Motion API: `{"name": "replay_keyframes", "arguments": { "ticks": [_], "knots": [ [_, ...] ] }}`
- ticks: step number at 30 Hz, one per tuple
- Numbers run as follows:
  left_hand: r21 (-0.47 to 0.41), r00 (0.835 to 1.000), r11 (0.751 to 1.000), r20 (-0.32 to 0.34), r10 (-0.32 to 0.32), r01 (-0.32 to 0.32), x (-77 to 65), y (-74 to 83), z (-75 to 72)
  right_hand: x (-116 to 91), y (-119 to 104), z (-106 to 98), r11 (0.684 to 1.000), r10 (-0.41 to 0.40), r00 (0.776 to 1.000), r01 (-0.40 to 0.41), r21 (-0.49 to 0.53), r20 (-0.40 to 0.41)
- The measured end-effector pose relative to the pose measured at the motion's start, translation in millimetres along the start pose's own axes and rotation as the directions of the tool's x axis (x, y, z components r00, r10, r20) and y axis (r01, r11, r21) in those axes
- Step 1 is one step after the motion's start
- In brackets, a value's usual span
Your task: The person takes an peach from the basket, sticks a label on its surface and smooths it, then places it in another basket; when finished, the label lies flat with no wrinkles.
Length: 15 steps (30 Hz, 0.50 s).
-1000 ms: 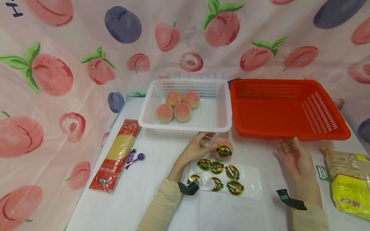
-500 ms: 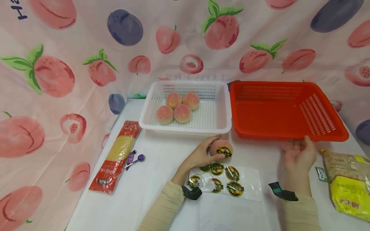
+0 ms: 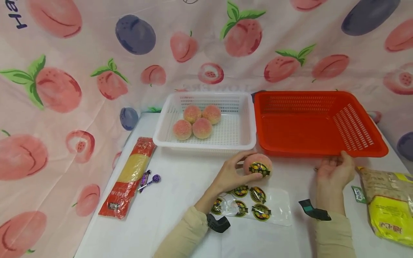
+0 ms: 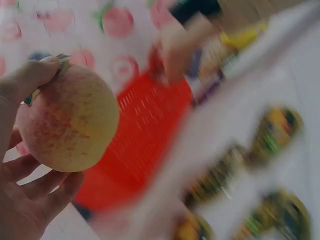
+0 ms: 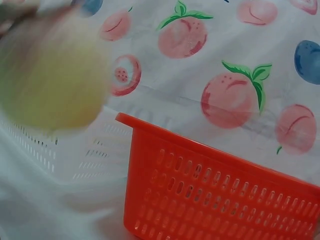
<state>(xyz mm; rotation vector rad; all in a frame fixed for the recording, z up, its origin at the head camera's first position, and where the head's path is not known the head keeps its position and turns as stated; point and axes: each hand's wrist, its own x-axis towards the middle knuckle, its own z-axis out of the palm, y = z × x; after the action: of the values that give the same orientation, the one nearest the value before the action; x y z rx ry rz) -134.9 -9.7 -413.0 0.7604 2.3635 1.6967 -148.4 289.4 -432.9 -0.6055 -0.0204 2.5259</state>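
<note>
My left hand (image 3: 228, 176) holds a pink-yellow peach (image 3: 253, 160) between thumb and fingers, in front of the gap between the two baskets. A round black-and-gold sticker (image 3: 260, 170) sits on the peach's near side, with the thumb at its edge. In the left wrist view the thumb (image 4: 42, 72) lies across the top of the fruit. My right hand (image 3: 333, 175) grips the front rim of the red basket (image 3: 298, 153), thumb at the rim and fingers below it. Nothing lies inside this basket. Below the peach is a clear sheet (image 3: 280, 208) bearing several more stickers.
A white basket (image 3: 206, 146) with several peaches (image 3: 202, 128) stands left of the red one. Further left lie a long red-and-yellow packet (image 3: 130, 175), a lollipop (image 3: 156, 178) and a purple-wrapped sweet (image 3: 145, 179). At right are a yellow bag (image 3: 390, 211) and a small green packet (image 3: 359, 194).
My left hand has closed round the stickered peach and shifted it a little to the right. My right hand has moved slightly right and taken hold of the red basket's front rim.
</note>
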Motion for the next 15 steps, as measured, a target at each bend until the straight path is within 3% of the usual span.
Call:
{"name": "replay_keyframes", "arguments": {
  "ticks": [3, 7, 11, 15],
  "knots": [
    [-0.139, 1.0, 0.99, -0.003, 0.028, -0.028, 17.4, 29.6, -5.1, 1, 0, 2, 1.0, 0.005, 1.0, -0.005, 0.016, 0.013],
    [-0.293, 0.999, 0.956, -0.045, 0.018, -0.03, 52.2, 46.8, -5.9, 1, -2, 3, 0.998, 0.029, 0.999, -0.03, 0.047, 0.022],
    [-0.296, 0.995, 0.954, -0.078, -0.067, 0.041, 89.5, 51.7, -1.7, 0, -3, 1, 0.997, 0.055, 0.998, -0.057, 0.057, 0.029],
    [-0.273, 0.979, 0.953, -0.121, -0.165, 0.127, 127.8, 48.9, 11.7, -2, -2, -3, 0.996, 0.067, 0.997, -0.07, 0.06, 0.044]
  ]
}}
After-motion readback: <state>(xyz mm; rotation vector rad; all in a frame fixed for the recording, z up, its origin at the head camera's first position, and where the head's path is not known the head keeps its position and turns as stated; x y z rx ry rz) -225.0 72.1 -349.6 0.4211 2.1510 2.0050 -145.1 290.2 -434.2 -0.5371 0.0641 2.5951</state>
